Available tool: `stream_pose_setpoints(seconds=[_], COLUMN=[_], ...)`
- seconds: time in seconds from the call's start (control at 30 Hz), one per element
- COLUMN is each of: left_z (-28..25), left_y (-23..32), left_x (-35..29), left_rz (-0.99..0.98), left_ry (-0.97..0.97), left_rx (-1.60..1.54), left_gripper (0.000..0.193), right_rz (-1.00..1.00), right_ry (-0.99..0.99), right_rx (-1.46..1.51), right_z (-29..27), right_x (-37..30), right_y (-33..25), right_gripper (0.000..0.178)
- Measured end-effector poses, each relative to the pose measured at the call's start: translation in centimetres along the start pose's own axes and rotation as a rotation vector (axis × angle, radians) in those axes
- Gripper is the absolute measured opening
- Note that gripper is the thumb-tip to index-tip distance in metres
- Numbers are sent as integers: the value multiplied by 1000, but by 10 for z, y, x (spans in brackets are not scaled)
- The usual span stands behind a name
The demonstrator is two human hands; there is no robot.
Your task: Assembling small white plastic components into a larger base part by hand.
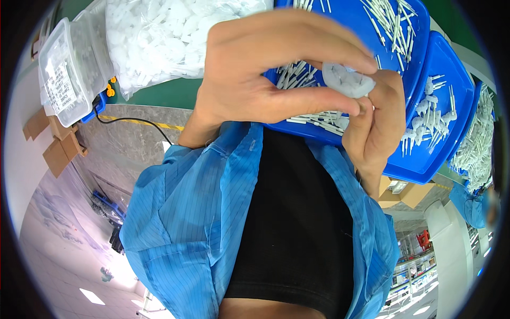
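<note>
A cupped, translucent white plastic piece (pixel 345 81) is between the thumb and fingers of my left hand (pixel 247 74), which reaches across in front of me. My right hand (pixel 378 122) is closed right against the piece's right side. Its fingertips press together by the tip of my left thumb, and what they pinch is hidden. Below both hands lies a large blue tray (pixel 345 18) holding many thin white sticks (pixel 393 29). My left hand covers part of this tray.
A clear bag (pixel 159 40) of white plastic pieces lies at the back left, beside stacked clear boxes (pixel 66 74). Rightward, a second blue tray (pixel 411 162) holds sticks with white heads (pixel 427 119). More sticks (pixel 473 146) are heaped farther right. A black cable (pixel 135 120) hangs at left.
</note>
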State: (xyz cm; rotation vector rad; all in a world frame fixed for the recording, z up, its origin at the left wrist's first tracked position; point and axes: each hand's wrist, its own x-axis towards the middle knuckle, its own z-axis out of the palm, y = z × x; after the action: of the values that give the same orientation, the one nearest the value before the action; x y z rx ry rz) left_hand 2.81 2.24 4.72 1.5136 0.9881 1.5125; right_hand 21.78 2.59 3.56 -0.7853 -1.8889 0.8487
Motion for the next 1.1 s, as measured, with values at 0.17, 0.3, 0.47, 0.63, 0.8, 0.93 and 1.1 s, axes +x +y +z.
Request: stream_pose_setpoints(seconds=[0.17, 0.3, 0.47, 0.63, 0.8, 0.93, 1.1], left_z=[-11, -11, -5, -2, -2, 1, -2], left_y=[-13, -19, -25, -27, -36, -42, -35], left_x=[0, -5, -7, -11, -13, -12, -13], left_rz=[144, 187, 339, 327, 536, 564, 623], left_ry=[-227, -201, -112, -82, -126, -115, -106], left_rx=[175, 198, 288, 337, 512, 565, 571], left_gripper=[40, 38, 36, 32, 28, 23, 17], right_rz=[63, 80, 317, 424, 765, 735, 809], right_ry=[-20, -57, -16, -23, -71, -52, -95], right_rx=[-90, -230, 63, 221, 377, 452, 537], right_z=[-4, -7, -1, -3, -5, -6, -10], right_x=[-9, -9, -4, -2, 13, 10, 11], right_y=[4, 5, -4, -6, -11, -7, -7], right_gripper=[19, 22, 23, 20, 26, 27, 27])
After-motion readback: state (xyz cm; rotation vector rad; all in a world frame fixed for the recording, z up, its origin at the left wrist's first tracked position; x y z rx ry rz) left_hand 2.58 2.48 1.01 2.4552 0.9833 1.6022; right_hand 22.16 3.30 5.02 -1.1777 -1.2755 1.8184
